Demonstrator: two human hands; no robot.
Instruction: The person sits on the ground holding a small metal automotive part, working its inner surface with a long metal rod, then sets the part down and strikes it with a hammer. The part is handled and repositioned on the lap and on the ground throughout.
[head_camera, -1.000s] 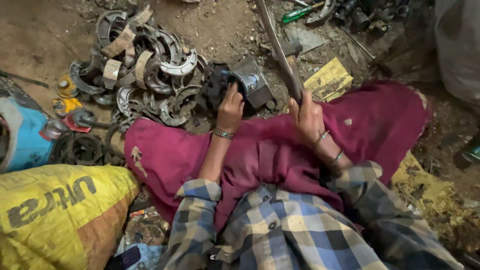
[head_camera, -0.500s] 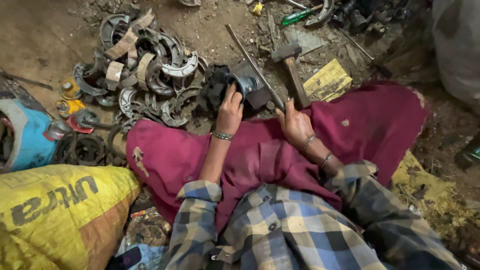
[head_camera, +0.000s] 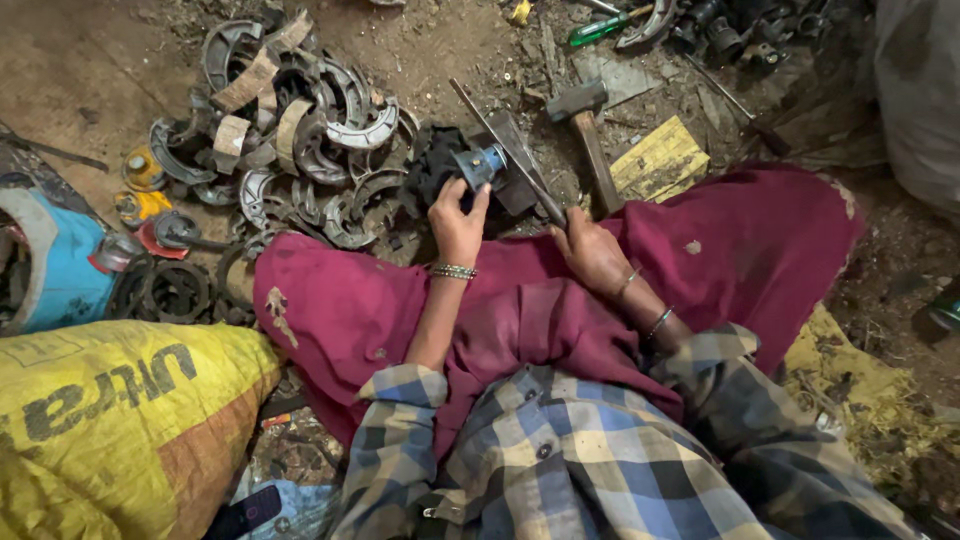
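Blue-capped metal part (head_camera: 478, 165) sits gripped in your left hand (head_camera: 457, 222) on the block, your right hand (head_camera: 592, 252) closed around a thin rod (head_camera: 505, 150), hammer (head_camera: 588, 135) lying unused beside.

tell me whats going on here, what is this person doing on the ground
A person sits on a dirt floor with a maroon cloth over the lap. The left hand grips a small blue metal part lying among dark scrap in front of them. The right hand holds a thin metal rod that angles up past that part. A hammer lies on the ground just beyond, untouched. A pile of curved metal brake shoes sits to the left, and a yellow sack lies beside the person.
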